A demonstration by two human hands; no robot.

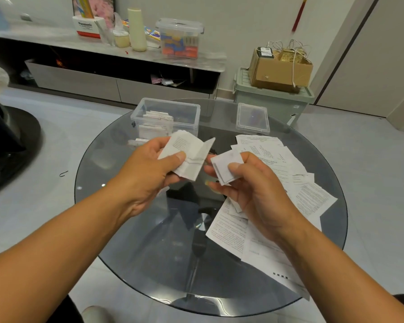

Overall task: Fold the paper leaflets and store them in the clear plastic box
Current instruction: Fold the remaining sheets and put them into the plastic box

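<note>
Two leaflets were in hand above the round glass counter (pixel 149 264). The left hand (pixel 147 173) pinched a partly folded leaflet (pixel 189 152) between thumb and fingers, one flap standing up loose; the right hand (pixel 250 183) pinched a small folded leaflet (pixel 226 166), already a compact square. Both grips were closed on paper, just beside each other and apart.

Judging by how things lay, the job was somewhere in the middle. The clear plastic box (pixel 166 117), open, stood on the counter just beyond the left hand and already held a row of folded leaflets (pixel 156 120) standing on edge, filling roughly its left part; the rest of it looked free. A few more folded pieces (pixel 135 142) lay against the near side of the box, outside it. To the right of the box, well apart, rested what was probably its lid (pixel 252 118), flat on the counter.

Still to be done was a sizeable spread of unfolded leaflets (pixel 278 194), lying overlapped on the counter to the right of the box and running under the right hand toward the near rim. How many sheets lay there could not be counted.
</note>
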